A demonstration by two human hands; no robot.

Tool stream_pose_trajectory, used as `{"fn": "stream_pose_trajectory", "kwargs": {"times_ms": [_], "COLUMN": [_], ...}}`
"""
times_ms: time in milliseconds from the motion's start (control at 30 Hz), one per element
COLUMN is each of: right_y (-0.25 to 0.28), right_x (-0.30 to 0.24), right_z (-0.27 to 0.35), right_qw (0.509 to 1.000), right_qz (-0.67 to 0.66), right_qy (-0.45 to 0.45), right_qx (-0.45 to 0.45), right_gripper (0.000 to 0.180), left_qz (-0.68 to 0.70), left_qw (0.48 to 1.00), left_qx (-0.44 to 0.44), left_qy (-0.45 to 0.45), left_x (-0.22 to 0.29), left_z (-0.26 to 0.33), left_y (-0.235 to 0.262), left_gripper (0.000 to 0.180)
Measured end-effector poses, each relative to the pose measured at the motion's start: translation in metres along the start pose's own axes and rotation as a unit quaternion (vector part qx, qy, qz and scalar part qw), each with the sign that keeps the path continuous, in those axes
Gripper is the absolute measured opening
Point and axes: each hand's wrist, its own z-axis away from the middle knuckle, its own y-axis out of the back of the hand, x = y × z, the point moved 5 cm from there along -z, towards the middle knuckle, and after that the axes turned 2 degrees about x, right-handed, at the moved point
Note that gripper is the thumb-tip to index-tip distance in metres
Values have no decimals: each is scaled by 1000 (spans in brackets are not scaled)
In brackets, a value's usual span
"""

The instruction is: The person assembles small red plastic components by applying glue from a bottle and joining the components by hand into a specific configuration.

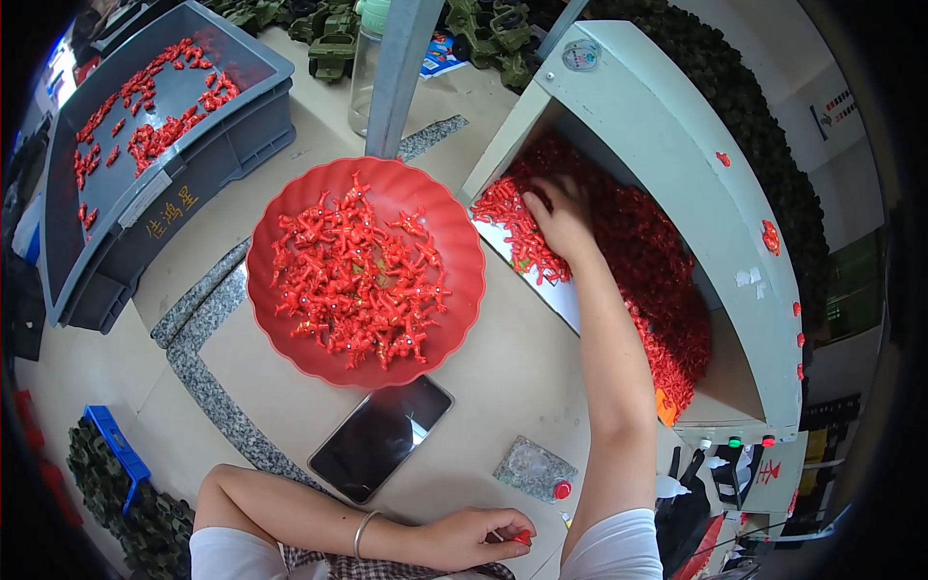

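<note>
Beyond the left hand (474, 540), its grip pinching a red piece (523, 537), the right hand (562, 217) touches heaped red parts (650, 261), grip unclear.

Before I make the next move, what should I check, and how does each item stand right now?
1. Left hand has a piece: ok; its fingers hold a small red piece.
2. Right hand at the supply: ok; it is inside the white bin, at the pile of red pieces.
3. Right fingers closed on a piece: cannot tell; the fingertips are hidden.
4. Red scalloped bowl upright, figurines within its rim: ok.
5. Worktop between bowl and left forearm clear: not ok; a smartphone lies there.
</note>
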Motion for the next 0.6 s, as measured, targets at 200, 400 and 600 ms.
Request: {"fn": "stream_pose_trajectory", "kwargs": {"times_ms": [200,400,600], "right_y": [11,42,53], "right_x": [-8,-47,-33], "right_z": [-7,17,21], "right_qw": [999,973,972], "right_qz": [-13,-185,-229], "right_qy": [6,-3,-27], "right_qx": [29,-140,-48], "right_gripper": [23,23,16], "left_qz": [-9,-13,-2], "left_qw": [1000,1000,999], "left_qx": [-7,-3,17], "left_qy": [16,7,-46], "left_x": [-4,5,5], "left_z": [-3,1,-2], "left_y": [3,0,2], "left_gripper": [26,25,23]}}
